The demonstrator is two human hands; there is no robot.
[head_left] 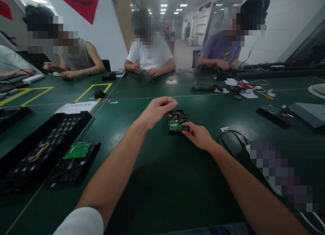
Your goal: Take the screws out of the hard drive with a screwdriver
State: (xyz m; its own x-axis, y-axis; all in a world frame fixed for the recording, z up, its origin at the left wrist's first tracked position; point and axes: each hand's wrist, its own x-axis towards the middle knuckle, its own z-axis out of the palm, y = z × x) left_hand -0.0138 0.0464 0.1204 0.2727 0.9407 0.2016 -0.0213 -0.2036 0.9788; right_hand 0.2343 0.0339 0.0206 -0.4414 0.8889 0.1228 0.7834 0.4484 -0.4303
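A black hard drive [177, 121] with a green circuit board on top lies on the dark green table [157, 174] in front of me. My left hand [158, 109] hovers over its left edge with the fingers curled into a pinch; what they hold, if anything, is too small to see. My right hand [198, 135] grips the drive's near right corner, fingers closed on it.
Black trays [38, 150] with parts and a green board [77, 150] lie at the left. A second drive [276, 113] and a grey box [308, 113] sit at the right, a black cable [232, 136] nearby. Three people sit across the table; scissors [245, 86] and tools lie at the far right.
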